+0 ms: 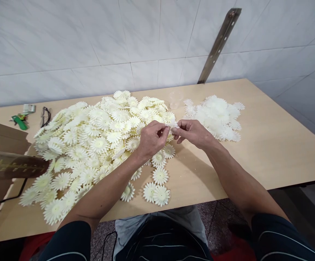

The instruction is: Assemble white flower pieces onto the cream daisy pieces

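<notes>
Both hands meet above the table, pinching a small white artificial flower (173,124) between them. My left hand (153,139) is closed, thumb against forefinger, at the flower's left side. From the right, my right hand (190,132) grips the same flower with thumb and fingertips. Fingers cover much of it. A large heap of cream artificial flowers (99,145) spreads to the left, reaching under my left hand and forearm. Beyond my right hand lies a smaller pile of whiter flower pieces (218,114).
A clear plastic cup or dish (175,99) stands behind the hands. At the left are a bottle of dark liquid (13,165), a cardboard box (3,136), eyeglasses (45,116) and a green tool (20,122). A metal strip (219,45) leans on the tiled wall.
</notes>
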`<state>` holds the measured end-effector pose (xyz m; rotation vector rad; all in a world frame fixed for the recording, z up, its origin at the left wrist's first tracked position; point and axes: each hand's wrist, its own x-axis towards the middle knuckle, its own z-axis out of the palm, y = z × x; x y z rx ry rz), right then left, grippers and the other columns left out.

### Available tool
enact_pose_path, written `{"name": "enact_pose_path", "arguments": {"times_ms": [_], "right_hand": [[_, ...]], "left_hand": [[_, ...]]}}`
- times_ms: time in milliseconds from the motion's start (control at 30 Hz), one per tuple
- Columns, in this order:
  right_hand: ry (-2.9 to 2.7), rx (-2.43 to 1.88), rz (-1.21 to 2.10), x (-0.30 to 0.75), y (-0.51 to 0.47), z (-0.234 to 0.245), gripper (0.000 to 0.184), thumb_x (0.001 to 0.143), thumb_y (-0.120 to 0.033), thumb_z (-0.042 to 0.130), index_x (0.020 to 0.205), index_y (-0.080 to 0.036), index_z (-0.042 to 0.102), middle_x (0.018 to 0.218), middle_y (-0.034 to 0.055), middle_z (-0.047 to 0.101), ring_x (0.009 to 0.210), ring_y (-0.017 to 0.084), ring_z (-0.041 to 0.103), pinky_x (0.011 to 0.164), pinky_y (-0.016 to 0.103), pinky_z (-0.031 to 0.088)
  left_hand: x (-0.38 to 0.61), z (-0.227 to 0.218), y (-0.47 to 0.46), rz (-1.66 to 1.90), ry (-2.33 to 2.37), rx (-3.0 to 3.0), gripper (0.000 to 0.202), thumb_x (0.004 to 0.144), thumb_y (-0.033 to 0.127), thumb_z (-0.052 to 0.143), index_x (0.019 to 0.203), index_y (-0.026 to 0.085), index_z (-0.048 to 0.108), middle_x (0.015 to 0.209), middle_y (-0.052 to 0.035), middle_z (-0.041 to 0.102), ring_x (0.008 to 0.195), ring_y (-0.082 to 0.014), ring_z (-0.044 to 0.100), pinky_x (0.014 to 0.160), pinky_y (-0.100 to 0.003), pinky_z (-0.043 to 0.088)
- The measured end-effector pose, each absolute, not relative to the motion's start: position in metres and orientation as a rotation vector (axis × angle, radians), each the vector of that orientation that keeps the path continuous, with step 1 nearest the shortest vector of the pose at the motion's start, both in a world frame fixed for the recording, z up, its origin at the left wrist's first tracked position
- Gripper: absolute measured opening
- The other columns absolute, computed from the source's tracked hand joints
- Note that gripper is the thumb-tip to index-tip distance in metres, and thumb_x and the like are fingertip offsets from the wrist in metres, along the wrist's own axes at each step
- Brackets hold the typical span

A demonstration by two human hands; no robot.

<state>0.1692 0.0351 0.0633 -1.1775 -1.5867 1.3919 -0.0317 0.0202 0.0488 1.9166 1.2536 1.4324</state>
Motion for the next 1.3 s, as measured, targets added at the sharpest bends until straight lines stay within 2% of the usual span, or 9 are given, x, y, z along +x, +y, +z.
{"name": "enact_pose_path", "arguments": {"times_ms": [300,567,800,867,967,1033,1100,1167,1300], "right_hand": [[-1.659,-1.205,1.347,0.178,0.038,0.063,0.050,0.078,-0.066,0.095,0.073,-0.021,0.073,0.069,0.0043,0.072,0.066,0.018,0.071,0.063,0.033,0.066],[-1.700,-1.330,1.269,0.207,0.049,0.068,0.053,0.075,-0.070,0.096,0.069,-0.020,0.077,0.068,0.0072,0.073,0.061,0.018,0.068,0.057,0.032,0.060],[-1.524,-1.617,0.836,0.234,0.062,0.062,0.047,0.086,-0.062,0.090,0.079,-0.018,0.078,0.070,0.0090,0.075,0.054,0.019,0.066,0.049,0.033,0.053],[-1.436,-1.723,0.635,0.244,0.068,0.060,0.035,0.089,-0.052,0.088,0.095,-0.017,0.081,0.086,0.0127,0.081,0.061,0.023,0.071,0.055,0.038,0.059],[-1.410,-1.852,0.229,0.260,0.076,0.056,0.033,0.090,-0.035,0.086,0.117,-0.018,0.080,0.116,0.0185,0.083,0.091,0.033,0.080,0.085,0.053,0.066],[-1.426,-1.857,-0.016,0.267,0.079,0.056,0.031,0.092,-0.030,0.082,0.120,-0.020,0.079,0.122,0.0187,0.081,0.112,0.037,0.078,0.105,0.061,0.060],[-1.402,-1.808,-0.105,0.267,0.078,0.058,0.022,0.097,-0.032,0.076,0.116,-0.021,0.078,0.119,0.0167,0.081,0.113,0.035,0.077,0.110,0.060,0.057],[-1.364,-1.743,-0.008,0.258,0.073,0.063,0.021,0.102,-0.041,0.072,0.108,-0.022,0.078,0.111,0.0142,0.081,0.093,0.029,0.077,0.097,0.053,0.063],[-1.465,-1.564,0.805,0.218,0.054,0.072,0.057,0.102,-0.075,0.067,0.091,-0.020,0.078,0.092,0.0130,0.080,0.058,0.018,0.063,0.052,0.035,0.055]], "left_hand": [[-0.036,0.050,0.026,1.453,1.402,1.494,0.011,0.088,0.024,0.078,0.077,0.024,0.081,0.074,-0.0012,0.074,0.070,-0.0179,0.067,0.069,-0.029,0.050],[-0.043,0.054,0.031,1.520,1.518,1.585,0.014,0.088,0.020,0.080,0.074,0.022,0.079,0.077,-0.0017,0.074,0.071,-0.0170,0.063,0.076,-0.031,0.049],[-0.039,0.051,0.028,1.503,1.489,1.682,0.011,0.088,0.021,0.082,0.077,0.022,0.079,0.079,-0.0017,0.075,0.069,-0.0161,0.061,0.075,-0.031,0.051],[-0.038,0.050,0.028,1.502,1.466,1.728,0.012,0.089,0.020,0.081,0.077,0.022,0.078,0.078,-0.0016,0.075,0.069,-0.0158,0.061,0.076,-0.031,0.051],[-0.038,0.046,0.028,1.513,1.440,1.811,0.014,0.090,0.019,0.080,0.076,0.022,0.077,0.075,-0.0011,0.073,0.068,-0.0151,0.061,0.075,-0.030,0.052],[-0.038,0.041,0.030,1.546,1.414,1.895,0.014,0.092,0.020,0.079,0.078,0.021,0.078,0.074,-0.0006,0.072,0.067,-0.0148,0.061,0.071,-0.029,0.052],[-0.039,0.035,0.031,1.617,1.352,2.016,0.013,0.095,0.021,0.078,0.082,0.020,0.079,0.074,-0.0009,0.072,0.067,-0.0144,0.061,0.067,-0.028,0.051],[-0.039,0.030,0.032,1.687,1.265,2.164,0.012,0.099,0.022,0.076,0.088,0.019,0.079,0.078,-0.0020,0.074,0.067,-0.0135,0.062,0.065,-0.027,0.051],[-0.039,0.025,0.030,1.683,1.186,2.489,0.018,0.111,0.026,0.066,0.100,0.017,0.078,0.088,-0.0048,0.075,0.074,-0.0136,0.067,0.070,-0.027,0.055]]}}
